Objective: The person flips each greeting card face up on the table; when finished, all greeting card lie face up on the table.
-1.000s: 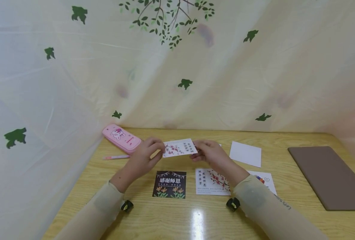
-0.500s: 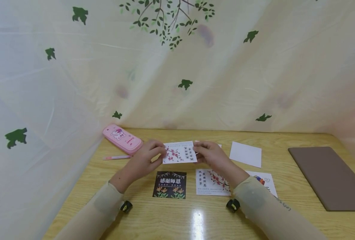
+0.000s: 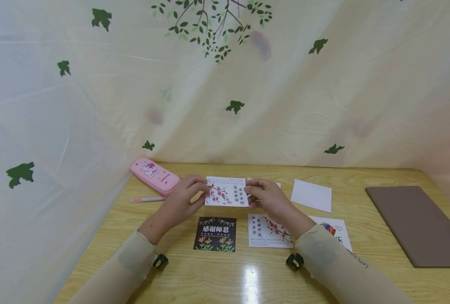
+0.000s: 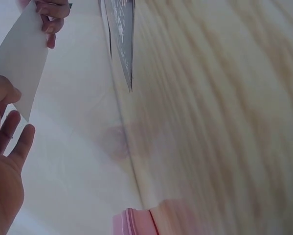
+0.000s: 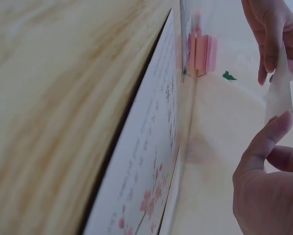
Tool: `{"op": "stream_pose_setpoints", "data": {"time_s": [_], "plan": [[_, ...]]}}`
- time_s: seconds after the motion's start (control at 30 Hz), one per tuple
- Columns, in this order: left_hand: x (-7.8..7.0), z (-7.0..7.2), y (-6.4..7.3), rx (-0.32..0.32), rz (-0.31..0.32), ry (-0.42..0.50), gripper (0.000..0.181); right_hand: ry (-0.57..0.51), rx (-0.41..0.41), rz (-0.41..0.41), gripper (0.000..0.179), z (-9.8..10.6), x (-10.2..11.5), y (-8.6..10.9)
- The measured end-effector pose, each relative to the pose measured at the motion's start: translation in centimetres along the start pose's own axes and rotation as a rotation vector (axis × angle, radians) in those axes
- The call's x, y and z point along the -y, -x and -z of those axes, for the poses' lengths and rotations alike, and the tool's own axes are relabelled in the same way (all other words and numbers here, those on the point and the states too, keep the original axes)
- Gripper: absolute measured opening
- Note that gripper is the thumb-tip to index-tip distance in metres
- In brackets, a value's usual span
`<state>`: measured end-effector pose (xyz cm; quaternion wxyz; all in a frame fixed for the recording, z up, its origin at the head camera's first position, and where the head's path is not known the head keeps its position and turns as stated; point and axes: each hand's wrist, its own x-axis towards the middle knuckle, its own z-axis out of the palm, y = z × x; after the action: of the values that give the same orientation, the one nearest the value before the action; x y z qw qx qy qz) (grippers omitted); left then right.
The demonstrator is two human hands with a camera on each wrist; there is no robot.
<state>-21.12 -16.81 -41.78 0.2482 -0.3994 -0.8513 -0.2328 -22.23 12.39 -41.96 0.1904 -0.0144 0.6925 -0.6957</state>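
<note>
Between both hands, raised above the table, is a white greeting card (image 3: 226, 193) printed with a red blossom branch and dark characters. My left hand (image 3: 183, 198) pinches its left edge, while the right hand (image 3: 272, 200) grips the opposite edge. The left wrist view catches the card's plain back (image 4: 21, 61). Below the hands lies a black card (image 3: 215, 234) with white lettering and orange flowers. A second blossom card (image 3: 268, 232) rests near the right forearm, which partly covers it. Beyond that forearm, a card with a colourful picture (image 3: 342, 230) is partly hidden.
A pink pencil case (image 3: 155, 175) and a pink pen (image 3: 146, 199) lie at the back left of the wooden table (image 3: 194, 278). Toward the back right is a blank white card (image 3: 311, 195). A brown board (image 3: 418, 223) lies far right. A patterned curtain (image 3: 194, 126) hangs behind.
The held card, earlier slanted with its right end higher, is now nearly level, and its printed face shows more fully. Both hands keep their hold with little movement.
</note>
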Motion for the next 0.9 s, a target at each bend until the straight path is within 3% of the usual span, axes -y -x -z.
{"op": "stream_pose_setpoints", "data": {"time_s": [0.1,0.2,0.3,0.47,0.57,0.73,0.9], "plan": [[-0.1,-0.1,-0.1,-0.030,0.046,-0.013,0.023,-0.004,0.013,0.020,0.039,0.0,-0.1,0.0],[-0.6,-0.1,-0.2,-0.043,0.169,-0.006,0.026,-0.010,0.026,0.041,0.039,-0.1,-0.1,0.1],[-1.5,0.1,-0.7,-0.031,0.362,0.076,0.029,-0.019,0.026,0.049,0.039,-0.1,0.0,0.2],[-2.8,0.9,-1.7,0.034,0.728,0.352,0.042,-0.029,0.010,0.053,0.037,-0.2,0.1,0.3],[-2.8,1.1,-2.0,0.085,0.878,0.493,0.054,-0.033,0.006,0.055,0.036,-0.3,0.0,0.2],[-2.4,1.1,-2.1,0.143,0.998,0.634,0.064,-0.029,-0.024,0.049,0.035,-0.4,0.0,0.1],[-2.1,0.8,-2.1,0.159,1.014,0.652,0.060,0.028,-0.062,0.067,0.034,-0.7,-0.1,-0.1]]}}
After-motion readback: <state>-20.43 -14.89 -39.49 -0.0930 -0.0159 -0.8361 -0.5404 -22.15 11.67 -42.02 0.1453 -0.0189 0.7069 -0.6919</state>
